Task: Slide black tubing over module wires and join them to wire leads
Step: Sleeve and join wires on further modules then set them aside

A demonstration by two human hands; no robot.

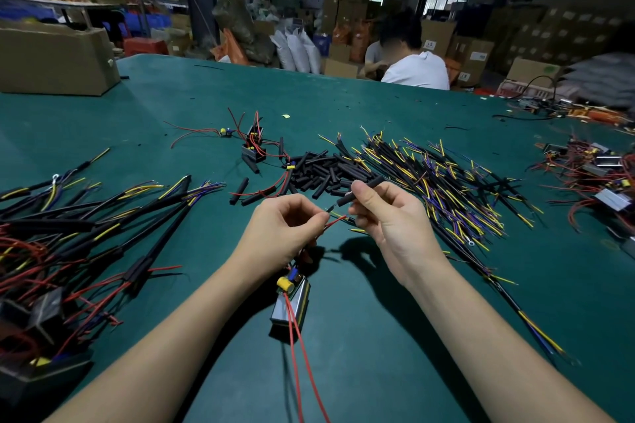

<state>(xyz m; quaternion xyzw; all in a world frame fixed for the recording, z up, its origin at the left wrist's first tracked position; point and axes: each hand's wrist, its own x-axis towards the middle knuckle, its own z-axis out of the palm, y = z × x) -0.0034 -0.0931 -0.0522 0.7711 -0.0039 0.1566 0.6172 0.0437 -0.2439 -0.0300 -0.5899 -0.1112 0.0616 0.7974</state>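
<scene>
Two red leads point(302, 371) trail off the near edge of the tabletop point(395, 336) from the module point(292, 302) hanging below our left hand point(285, 230). Left hand pinches a red module wire point(335, 221). Right hand point(388, 216) grips black tubing point(362, 189), held just beside that wire tip, not on it. Tubing pile point(326, 170) sits mid-table; wire leads point(439, 182) toward the right edge.

Legible marks: "15" on white label, cardboard carton point(433, 41) behind seated person. Second "15" on label, lower carton point(464, 76) at right. Other carton labels too blurred to read.
</scene>
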